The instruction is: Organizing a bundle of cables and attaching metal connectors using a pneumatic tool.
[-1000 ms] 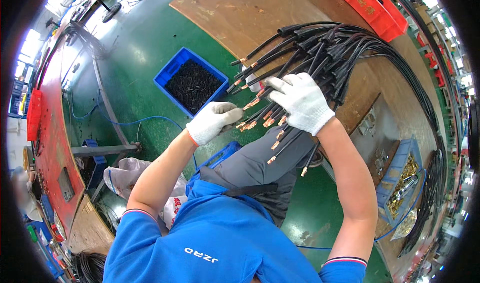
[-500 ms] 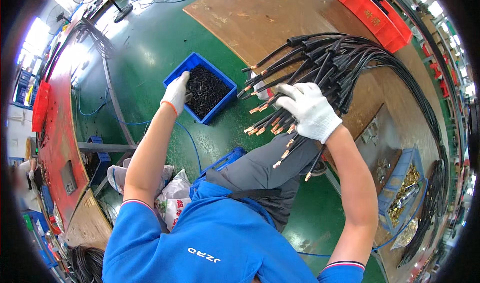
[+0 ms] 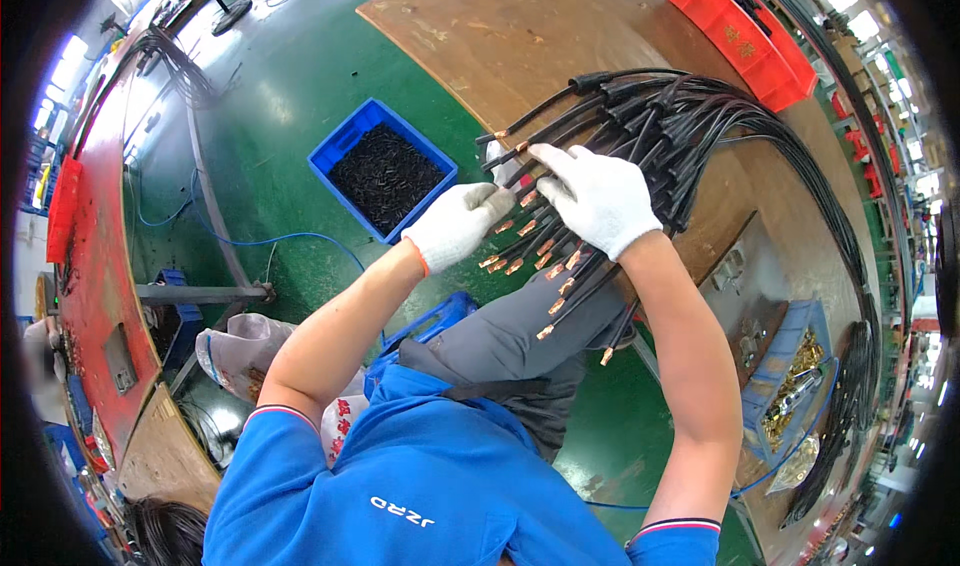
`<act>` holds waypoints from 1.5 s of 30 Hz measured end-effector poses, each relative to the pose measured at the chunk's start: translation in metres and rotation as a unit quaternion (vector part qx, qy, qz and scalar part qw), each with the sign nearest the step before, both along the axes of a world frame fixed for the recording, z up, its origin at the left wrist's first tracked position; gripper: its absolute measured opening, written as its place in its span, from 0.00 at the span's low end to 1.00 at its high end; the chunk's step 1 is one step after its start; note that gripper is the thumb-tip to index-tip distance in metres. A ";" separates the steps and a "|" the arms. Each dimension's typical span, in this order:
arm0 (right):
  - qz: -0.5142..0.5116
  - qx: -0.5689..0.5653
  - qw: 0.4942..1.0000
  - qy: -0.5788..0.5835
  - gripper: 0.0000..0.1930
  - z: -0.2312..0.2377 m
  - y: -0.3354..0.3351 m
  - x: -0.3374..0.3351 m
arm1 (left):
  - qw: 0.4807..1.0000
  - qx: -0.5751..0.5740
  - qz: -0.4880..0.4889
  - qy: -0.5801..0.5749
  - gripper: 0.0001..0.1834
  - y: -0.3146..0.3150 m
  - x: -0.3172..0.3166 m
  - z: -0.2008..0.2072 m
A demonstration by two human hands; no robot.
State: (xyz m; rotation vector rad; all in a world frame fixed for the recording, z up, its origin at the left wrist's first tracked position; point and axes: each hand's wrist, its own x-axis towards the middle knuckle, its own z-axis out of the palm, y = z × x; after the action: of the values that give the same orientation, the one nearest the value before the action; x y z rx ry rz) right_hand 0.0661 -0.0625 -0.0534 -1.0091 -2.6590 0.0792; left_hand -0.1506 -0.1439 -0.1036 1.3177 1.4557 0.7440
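A thick bundle of black cables (image 3: 690, 116) lies over the brown table, many of its ends hanging past the edge with bare copper showing. My left hand (image 3: 455, 228), in a white glove, is closed in a pinch at the tip of one black cable; its fingertips hide exactly what they grip. Close beside it, my right hand (image 3: 598, 201), also gloved, curls over the same group of ends and holds a cable between thumb and fingers. Beyond my left hand stands a blue bin (image 3: 333, 188) filled with short black pieces.
The brown table (image 3: 450, 31) carries a red bin (image 3: 735, 51) at the far right. A grey-blue tray of brass-coloured parts (image 3: 795, 396) is at the right. Along the left runs a red-topped table (image 3: 100, 336). A blue hose (image 3: 280, 238) crosses the green floor.
My left hand has left the blue bin and come right to the cable ends, closing its fingers there. My right hand has shifted slightly left, staying on the cables.
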 end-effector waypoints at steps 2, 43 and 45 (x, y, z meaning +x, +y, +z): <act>-0.002 0.001 1.000 -0.011 0.14 -0.003 0.002 0.002 | 1.000 0.008 -0.007 0.009 0.26 0.000 0.001 -0.006; 0.043 0.033 0.998 -0.024 0.13 -0.012 0.044 -0.013 | 0.908 0.202 -0.057 0.362 0.16 0.035 0.000 0.017; 0.044 0.022 0.998 -0.034 0.10 -0.012 0.045 -0.011 | 0.908 0.189 -0.050 0.370 0.16 0.029 0.000 0.017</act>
State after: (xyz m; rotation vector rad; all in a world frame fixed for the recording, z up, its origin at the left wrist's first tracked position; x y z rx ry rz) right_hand 0.0554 -0.0180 -0.0657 -0.8977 -2.7535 0.0059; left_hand -0.1504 -0.1146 -0.0867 2.1117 1.8615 0.4810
